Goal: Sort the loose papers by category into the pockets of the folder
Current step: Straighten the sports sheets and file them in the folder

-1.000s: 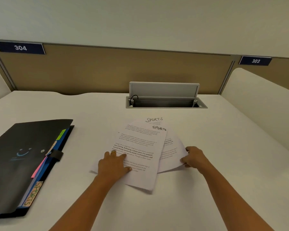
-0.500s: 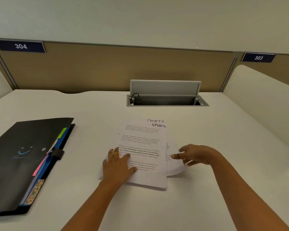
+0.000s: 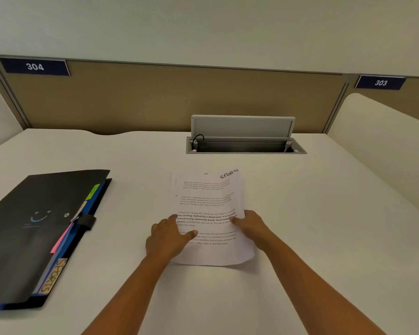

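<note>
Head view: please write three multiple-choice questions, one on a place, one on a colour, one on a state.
1. Where is the folder from the stack of papers? A) to its right B) to its left C) on top of it
2. What colour is the folder's cover? A) red B) white C) black
3. How is the cable-box lid? A) raised B) shut flat C) missing
Answers: 1 B, it lies left of them; 2 C, its cover is black; 3 A, it stands up behind the opening.
</note>
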The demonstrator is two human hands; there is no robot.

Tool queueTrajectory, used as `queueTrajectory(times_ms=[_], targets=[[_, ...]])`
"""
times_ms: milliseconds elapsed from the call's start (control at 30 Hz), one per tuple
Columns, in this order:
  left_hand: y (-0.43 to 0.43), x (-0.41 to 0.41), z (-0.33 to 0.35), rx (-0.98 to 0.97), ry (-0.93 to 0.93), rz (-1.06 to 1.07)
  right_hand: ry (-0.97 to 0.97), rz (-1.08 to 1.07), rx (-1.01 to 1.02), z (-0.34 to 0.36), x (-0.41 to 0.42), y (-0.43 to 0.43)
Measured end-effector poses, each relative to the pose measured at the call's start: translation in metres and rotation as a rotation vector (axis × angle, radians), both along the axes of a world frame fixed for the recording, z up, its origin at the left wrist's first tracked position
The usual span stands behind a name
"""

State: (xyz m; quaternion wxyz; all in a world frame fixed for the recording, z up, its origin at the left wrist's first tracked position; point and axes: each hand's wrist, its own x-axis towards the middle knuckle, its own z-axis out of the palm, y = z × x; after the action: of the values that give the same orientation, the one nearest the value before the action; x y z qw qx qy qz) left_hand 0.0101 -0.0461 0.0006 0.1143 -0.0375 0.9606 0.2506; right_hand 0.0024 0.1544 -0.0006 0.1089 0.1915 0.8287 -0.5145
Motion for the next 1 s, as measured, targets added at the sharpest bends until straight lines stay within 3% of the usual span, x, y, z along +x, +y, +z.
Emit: queueTrajectory(times_ms=[133,333,433,600,733,867,1000], targets=[[-0.007,-0.004,0.0,0.206,0.008,0.047,0.1,-0.019,-0.132,-0.001,0.005,0.003],[-0.029,-0.021,0.011,0.81,0.029,0.309,0.244,0.042,-0.517,0.023,0.015,0.019],[-0.038,-0.026,0.021,1.069,-0.003,0.23,0.281,0.089,-0.558,0.031,0.018,0.019],[-0.029,-0.021,0.051,1.237,0.232,0.084,0.399,0.062,-0.52,0.045,0.014,0.013],[-0.025,-0.018,0.077,1.265,0.378,-0.052,0.548,0.028,-0.522,0.063,0.01,0.012],[-0.028,-0.014,0.082,1.241,0.375,-0.173,0.612,0.05,-0.545,0.064,0.013,0.014],[-0.025,-0.009,0.059,1.18,0.304,-0.111,0.568,0.066,-0.531,0.049,0.02,0.011]])
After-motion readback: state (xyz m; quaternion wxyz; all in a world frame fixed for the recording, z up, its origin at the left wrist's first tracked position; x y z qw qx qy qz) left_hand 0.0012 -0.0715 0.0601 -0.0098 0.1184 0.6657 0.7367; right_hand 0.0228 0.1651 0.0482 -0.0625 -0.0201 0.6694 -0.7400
